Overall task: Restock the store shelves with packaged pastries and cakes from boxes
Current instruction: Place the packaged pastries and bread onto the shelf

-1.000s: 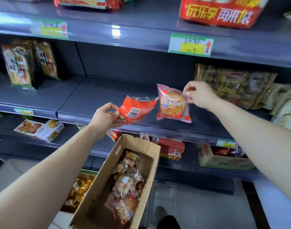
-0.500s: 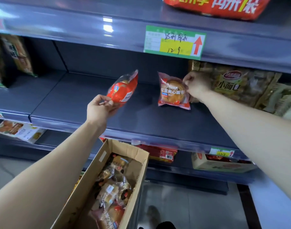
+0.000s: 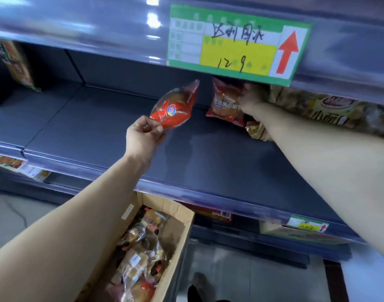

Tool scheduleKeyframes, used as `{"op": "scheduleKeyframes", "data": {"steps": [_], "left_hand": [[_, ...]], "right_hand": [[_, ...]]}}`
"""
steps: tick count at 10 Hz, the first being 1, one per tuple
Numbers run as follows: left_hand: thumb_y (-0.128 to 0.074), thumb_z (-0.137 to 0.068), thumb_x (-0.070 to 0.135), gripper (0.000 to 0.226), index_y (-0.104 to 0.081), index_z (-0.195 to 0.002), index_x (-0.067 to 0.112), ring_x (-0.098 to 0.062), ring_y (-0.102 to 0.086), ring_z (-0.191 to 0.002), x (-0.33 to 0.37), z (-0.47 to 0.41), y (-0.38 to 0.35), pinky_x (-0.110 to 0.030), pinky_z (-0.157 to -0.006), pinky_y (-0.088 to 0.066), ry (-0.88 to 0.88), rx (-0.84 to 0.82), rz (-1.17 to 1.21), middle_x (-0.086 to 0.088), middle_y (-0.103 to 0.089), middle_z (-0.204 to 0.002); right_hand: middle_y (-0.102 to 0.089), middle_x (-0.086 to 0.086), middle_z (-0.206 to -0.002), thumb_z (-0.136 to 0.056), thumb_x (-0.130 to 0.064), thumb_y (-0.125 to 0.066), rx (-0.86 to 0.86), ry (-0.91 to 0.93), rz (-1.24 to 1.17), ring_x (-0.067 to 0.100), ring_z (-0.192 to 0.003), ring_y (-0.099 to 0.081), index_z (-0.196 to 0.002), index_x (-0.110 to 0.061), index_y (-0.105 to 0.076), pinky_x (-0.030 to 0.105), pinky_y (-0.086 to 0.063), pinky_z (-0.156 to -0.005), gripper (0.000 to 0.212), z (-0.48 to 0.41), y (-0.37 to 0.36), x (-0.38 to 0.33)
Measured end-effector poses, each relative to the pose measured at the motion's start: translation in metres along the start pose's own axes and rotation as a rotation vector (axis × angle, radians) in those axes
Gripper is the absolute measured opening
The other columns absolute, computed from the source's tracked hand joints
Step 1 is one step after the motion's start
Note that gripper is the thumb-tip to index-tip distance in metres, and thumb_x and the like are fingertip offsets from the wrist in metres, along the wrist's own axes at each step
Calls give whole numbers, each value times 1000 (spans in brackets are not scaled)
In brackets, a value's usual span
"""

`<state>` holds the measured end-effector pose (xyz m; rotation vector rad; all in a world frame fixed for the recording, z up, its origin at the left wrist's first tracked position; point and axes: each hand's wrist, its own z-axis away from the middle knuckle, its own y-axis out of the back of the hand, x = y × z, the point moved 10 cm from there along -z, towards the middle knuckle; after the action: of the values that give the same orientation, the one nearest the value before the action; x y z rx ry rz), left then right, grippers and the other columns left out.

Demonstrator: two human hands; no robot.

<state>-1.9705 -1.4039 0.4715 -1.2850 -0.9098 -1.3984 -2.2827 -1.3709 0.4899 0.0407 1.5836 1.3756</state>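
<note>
My left hand [image 3: 144, 138] pinches the lower end of a red pastry packet [image 3: 175, 104] and holds it tilted above the grey shelf [image 3: 125, 136]. My right hand [image 3: 255, 97] reaches deep under the upper shelf and grips a second red-edged bun packet [image 3: 224, 103], which stands upright at the back of the same shelf. An open cardboard box [image 3: 178, 216] with several wrapped pastries sits below my left forearm, in front of the shelving.
A green and yellow price tag [image 3: 236, 42] hangs on the upper shelf edge. Brown bags of small breads [image 3: 330, 110] fill the shelf right of my right hand. More packets [image 3: 14, 62] stand at far left. Boxed goods lie on the lower shelf.
Both hands have pushed further into the shelf. The right packet now stands at the back beside the brown bags. The left packet rose and tilted. My view moved closer.
</note>
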Motion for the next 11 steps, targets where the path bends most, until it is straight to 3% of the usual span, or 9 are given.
{"op": "scheduleKeyframes", "data": {"steps": [2,3,4,5,6,7,8,9,11], "left_hand": [[-45,-87,-18,39,-45,-62,12,-9,-49,-68,-8,-3,-36,-19,-71,-46,-72,-77,-46,11,-55,-55],[-44,-85,-19,40,-45,-62,13,4,-42,-56,-6,1,-58,-10,-63,-39,-148,-102,-103,17,-52,-52],[-46,-85,-17,36,-48,-65,13,-3,-42,-64,-5,7,-81,-10,-66,-37,-235,-147,-174,2,-51,-66],[-50,-84,-10,18,-57,-74,3,-12,-40,-70,-10,14,-100,-18,-64,-35,-359,-201,-438,-3,-50,-71],[-52,-89,0,16,-65,-86,8,-12,-44,-68,-28,16,-113,-16,-58,-36,-354,-315,-630,0,-58,-77],[-46,-91,-3,32,-70,-101,15,-8,-51,-74,-54,19,-122,-13,-59,-39,-222,-511,-736,3,-61,-87],[-46,-91,-6,31,-71,-102,10,-7,-55,-85,-58,16,-107,-3,-66,-39,-177,-479,-758,0,-65,-94],[-47,-92,-6,30,-69,-100,13,-7,-58,-88,-57,9,-87,-9,-79,-44,-148,-440,-744,0,-65,-97],[-49,-91,-5,25,-68,-101,8,-11,-59,-91,-43,10,-65,-23,-87,-46,-169,-383,-710,0,-64,-95]], "right_hand": [[-50,18,-136,-103,-14,-31,-17,-3,79,30,-124,-48,-133,0,-46,20,-42,-88,36,34,18,-10],[-54,11,-130,-104,-27,-32,-8,48,-118,20,-117,-50,-131,-5,-49,11,-38,-72,39,46,31,-22],[-61,1,-101,-100,-38,-39,-245,-51,-387,18,-97,-60,-103,-14,-59,24,-53,-75,31,52,14,-17],[-61,6,-108,-95,-36,-52,-358,-146,-502,22,-99,-60,-113,-12,-56,25,-54,-69,31,61,11,-8],[-58,4,-119,-92,-17,-59,-369,-170,-533,23,-107,-54,-126,-12,-53,34,-47,-91,35,62,14,7],[-59,-3,-87,-90,-3,-58,-337,-146,-490,16,-90,-55,-83,-19,-53,34,-45,-87,18,63,14,19],[-54,-3,-79,-86,0,-63,-174,-67,-301,16,-86,-54,-77,-18,-50,21,-44,-64,24,59,23,26],[-59,9,-114,-86,-8,-64,-29,23,41,23,-108,-54,-120,-5,-54,19,-40,-75,35,60,34,24],[-63,21,-115,-100,-18,-42,250,149,561,37,-107,-61,-125,-6,-53,33,-44,-74,29,76,47,1]]}}
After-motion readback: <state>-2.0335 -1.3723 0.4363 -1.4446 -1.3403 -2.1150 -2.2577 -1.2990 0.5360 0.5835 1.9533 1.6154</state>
